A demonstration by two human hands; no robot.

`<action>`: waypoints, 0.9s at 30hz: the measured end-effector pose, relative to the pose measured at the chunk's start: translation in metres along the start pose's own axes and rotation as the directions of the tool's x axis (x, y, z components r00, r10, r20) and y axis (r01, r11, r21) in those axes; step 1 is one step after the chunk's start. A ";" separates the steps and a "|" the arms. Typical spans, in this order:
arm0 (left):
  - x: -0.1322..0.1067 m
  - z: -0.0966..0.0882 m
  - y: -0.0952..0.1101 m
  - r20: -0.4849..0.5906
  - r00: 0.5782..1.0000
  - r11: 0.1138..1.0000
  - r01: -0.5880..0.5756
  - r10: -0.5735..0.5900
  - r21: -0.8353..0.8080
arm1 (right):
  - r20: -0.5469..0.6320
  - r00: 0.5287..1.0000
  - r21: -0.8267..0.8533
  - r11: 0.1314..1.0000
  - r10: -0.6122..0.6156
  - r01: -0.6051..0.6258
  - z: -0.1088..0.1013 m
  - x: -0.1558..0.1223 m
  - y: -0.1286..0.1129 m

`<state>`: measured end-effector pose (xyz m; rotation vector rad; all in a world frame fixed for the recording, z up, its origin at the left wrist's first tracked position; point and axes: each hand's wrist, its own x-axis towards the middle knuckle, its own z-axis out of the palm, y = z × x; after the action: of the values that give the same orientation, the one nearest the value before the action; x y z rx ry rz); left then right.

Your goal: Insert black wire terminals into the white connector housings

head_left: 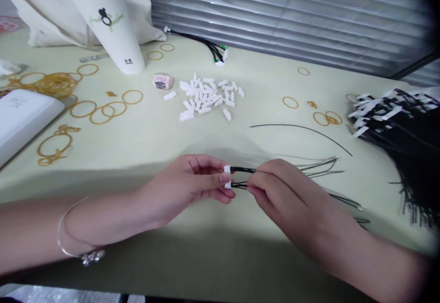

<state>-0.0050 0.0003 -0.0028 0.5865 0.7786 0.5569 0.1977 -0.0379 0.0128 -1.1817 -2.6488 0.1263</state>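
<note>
My left hand [185,181] pinches a small white plastic connector housing [227,177] between thumb and fingers. Two black wires [243,177] run from that housing into my right hand [285,193], which grips them close to the housing. Their far ends fan out to the right over the table. Beyond my hands lies a loose pile of white connector housings [206,96]. A long, thin black wire [302,135] lies apart from it, and my fingers hide the wires' entry into the housing.
A large bundle of black wires with white-tipped ends [398,129] lies at the right. A wired harness [206,46] lies at the back by the window blinds [275,14]. Rubber bands [57,85], a white box [24,119], a pink eraser-like block [162,81] and a cloth bag [82,14] sit on the pale green tabletop.
</note>
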 end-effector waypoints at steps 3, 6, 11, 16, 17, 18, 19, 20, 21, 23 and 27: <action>0.000 0.000 0.000 0.003 1.000 1.000 0.000 0.000 0.015 | -0.001 1.000 0.001 1.000 -0.010 0.010 -0.002 -0.001 -0.001; -0.001 -0.001 0.000 0.000 1.000 1.000 -0.001 0.001 0.001 | -0.005 1.000 0.011 1.000 -0.019 0.019 -0.005 -0.002 -0.003; 0.000 -0.002 -0.001 0.007 1.000 1.000 0.004 -0.004 -0.002 | -0.099 0.995 0.004 1.000 -0.005 0.006 -0.002 0.000 -0.005; -0.002 -0.001 0.001 -0.006 1.000 1.000 0.000 -0.001 -0.025 | -0.134 0.991 0.048 0.998 -0.024 0.031 0.001 0.003 -0.005; -0.002 -0.001 0.001 -0.009 1.000 0.999 0.004 -0.004 -0.031 | -0.141 0.989 0.060 0.997 -0.034 0.043 0.000 0.003 -0.005; -0.003 -0.001 0.001 -0.014 1.000 0.999 0.006 -0.007 -0.035 | -0.150 0.987 0.063 0.996 -0.053 0.063 -0.001 0.003 -0.005; -0.003 -0.001 0.001 -0.015 1.000 0.999 0.009 -0.009 -0.036 | -0.164 0.984 0.055 0.995 -0.076 0.086 -0.002 0.004 -0.005; -0.003 0.000 0.001 -0.017 1.000 0.999 0.011 -0.012 -0.032 | -0.180 0.978 0.040 0.993 -0.105 0.114 -0.003 0.004 -0.005; -0.002 0.000 0.001 -0.020 1.000 0.999 0.014 -0.014 -0.030 | -0.196 0.971 0.024 0.989 -0.138 0.145 -0.004 0.005 -0.005; -0.002 0.001 0.001 -0.022 1.000 0.999 0.016 -0.016 -0.031 | -0.235 0.949 -0.004 0.976 -0.212 0.217 -0.004 0.006 -0.004; -0.003 0.002 0.003 -0.035 0.999 0.998 0.039 -0.040 -0.043 | -0.280 0.906 -0.029 0.946 -0.317 0.322 0.002 0.012 -0.001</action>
<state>-0.0058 0.0004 0.0016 0.5225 0.8087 0.5471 0.1883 -0.0297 0.0138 -0.6821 -2.5344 -0.0722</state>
